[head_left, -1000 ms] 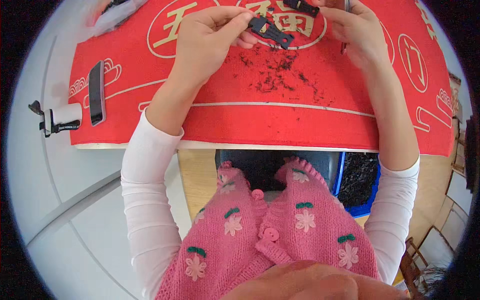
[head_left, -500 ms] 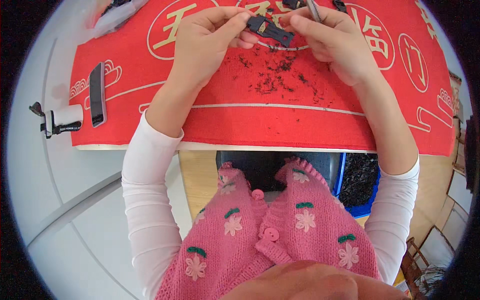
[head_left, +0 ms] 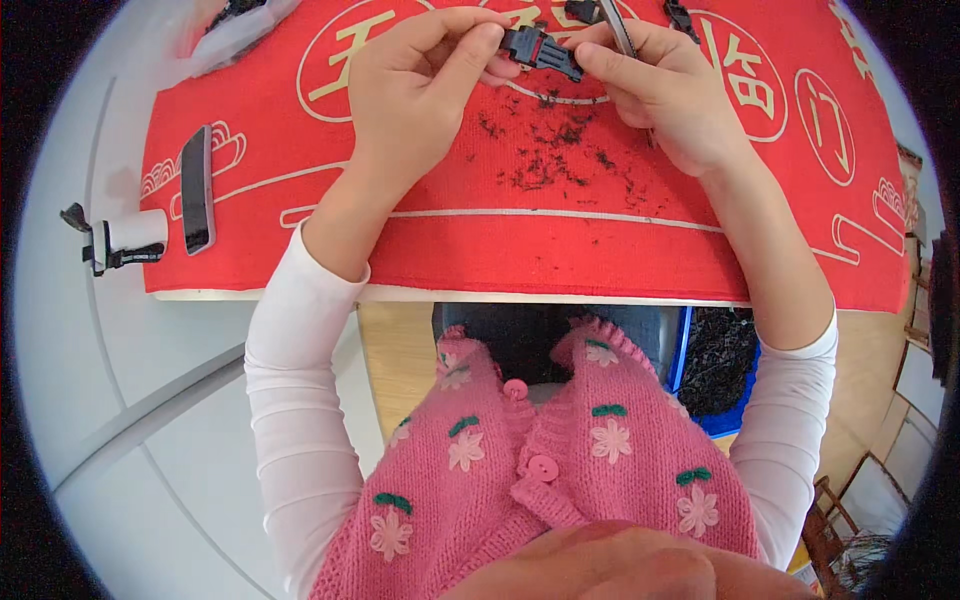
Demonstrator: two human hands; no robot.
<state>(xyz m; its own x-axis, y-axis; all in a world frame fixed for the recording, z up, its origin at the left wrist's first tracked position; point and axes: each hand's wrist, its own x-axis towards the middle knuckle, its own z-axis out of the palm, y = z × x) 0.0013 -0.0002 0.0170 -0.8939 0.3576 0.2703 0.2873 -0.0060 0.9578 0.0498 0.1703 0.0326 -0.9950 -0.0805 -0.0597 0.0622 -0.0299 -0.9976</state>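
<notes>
Thumb and fingers of my left hand (head_left: 408, 95) pinch one end of a small black plastic part (head_left: 545, 54), which looks like a buckle with slots along it. My right hand (head_left: 672, 95) is closed too. Its thumb and forefinger touch the other end of the part, while a slim silvery metal tool (head_left: 622, 32) is tucked in the same hand and points away from me. The tool's exact kind cannot be made out. Below the hands, black shavings (head_left: 545, 150) are scattered over the red cloth (head_left: 430, 255).
More black pieces (head_left: 680, 18) lie beyond my right hand. A phone (head_left: 197, 190) rests at the left, beside a white roll-like object with a black strap (head_left: 130, 235). A plastic bag (head_left: 240, 35) sits far left. Under the table edge, a blue bin (head_left: 735, 415) holds black scraps.
The black part has turned to show another side and lies more level. My right thumb and forefinger have moved left and now touch its end.
</notes>
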